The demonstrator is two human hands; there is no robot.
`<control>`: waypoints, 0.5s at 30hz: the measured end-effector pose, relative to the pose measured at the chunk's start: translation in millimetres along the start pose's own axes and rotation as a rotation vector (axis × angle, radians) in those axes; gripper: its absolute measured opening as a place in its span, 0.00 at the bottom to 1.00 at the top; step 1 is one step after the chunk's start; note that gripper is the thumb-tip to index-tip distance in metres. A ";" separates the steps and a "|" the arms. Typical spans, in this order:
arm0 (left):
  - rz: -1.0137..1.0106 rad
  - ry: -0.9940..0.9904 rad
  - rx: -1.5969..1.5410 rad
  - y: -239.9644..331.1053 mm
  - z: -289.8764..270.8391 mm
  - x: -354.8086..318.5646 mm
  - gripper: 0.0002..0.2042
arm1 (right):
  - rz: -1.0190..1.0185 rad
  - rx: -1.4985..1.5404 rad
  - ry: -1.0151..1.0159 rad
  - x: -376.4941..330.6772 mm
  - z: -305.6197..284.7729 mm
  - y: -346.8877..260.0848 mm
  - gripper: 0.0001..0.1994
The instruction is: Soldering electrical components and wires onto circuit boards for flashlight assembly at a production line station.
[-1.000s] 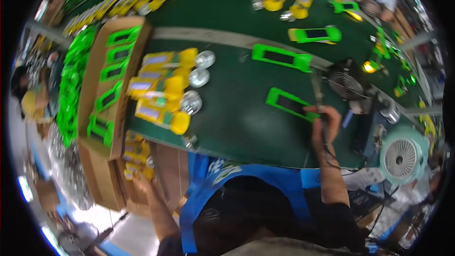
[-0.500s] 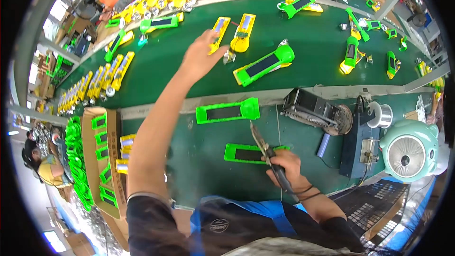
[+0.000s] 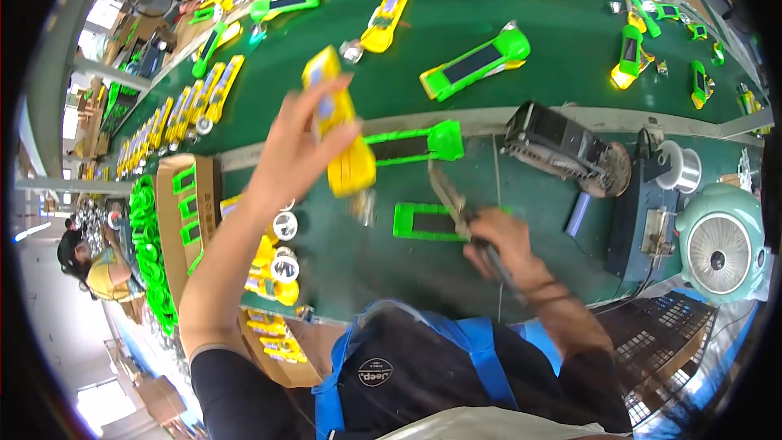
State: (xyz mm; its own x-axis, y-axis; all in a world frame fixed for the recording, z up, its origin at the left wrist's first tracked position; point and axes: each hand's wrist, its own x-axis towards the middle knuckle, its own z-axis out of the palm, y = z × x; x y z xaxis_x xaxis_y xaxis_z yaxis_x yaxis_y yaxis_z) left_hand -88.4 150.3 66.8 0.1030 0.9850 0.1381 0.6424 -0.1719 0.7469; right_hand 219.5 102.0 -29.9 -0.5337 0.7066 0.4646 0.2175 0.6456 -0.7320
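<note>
a: what is the left hand [image 3: 297,155] doing?

b: i'm seeing it lifted over the green bench [image 3: 521,73], fingers wrapped around a yellow torch [image 3: 340,134]. the grip is closed on the torch's upper half, and the lower end is sticking out below the palm toward the near side.

a: how is the torch lying?

b: its long axis is running far to near, tilting a little to the right at the near end. it is hanging in the air, above and just left of the green frame [image 3: 428,222] lying on the bench.

a: and the right hand [image 3: 501,244]?

b: it is resting on the bench near me, closed around a slim tool [image 3: 450,195]. the tool's tip is pointing far and left, crossing the right end of the frame. i can't make out whether the tip is touching the frame or just over it.

a: which hand is nearer the frame?

b: the right, right beside it. the left is higher up and further left, so the torch is lying left and far of the tool tip.

a: anything else close by?

b: a second green frame [image 3: 415,145] is lying just far of the first, long axis left to right, its left part passing behind the torch. a black unit [image 3: 562,147] is sitting to the right, and a pale fan [image 3: 721,244] at the right edge. yellow parts [image 3: 273,269] are piling up on the left near a carton [image 3: 175,204].
</note>
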 end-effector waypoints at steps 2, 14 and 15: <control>-0.250 -0.064 -0.236 6.8 -2.3 -99.6 0.32 | -0.031 0.063 0.056 11.4 14.7 13.7 0.15; -0.275 0.039 -0.408 30.8 73.0 -180.5 0.25 | -0.181 -0.189 0.275 -21.9 -67.6 -47.2 0.18; -0.046 0.088 -0.072 20.1 69.0 -178.2 0.21 | -0.136 -0.103 0.286 -39.0 -74.1 -55.5 0.16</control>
State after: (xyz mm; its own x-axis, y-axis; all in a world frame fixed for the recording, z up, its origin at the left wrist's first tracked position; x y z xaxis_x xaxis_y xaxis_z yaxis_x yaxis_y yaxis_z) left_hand -41.4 -27.9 12.3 0.0052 0.9876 0.1570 0.5880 -0.1300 0.7983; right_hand 288.8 60.0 29.5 -0.3160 0.6553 0.6862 0.2495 0.7551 -0.6062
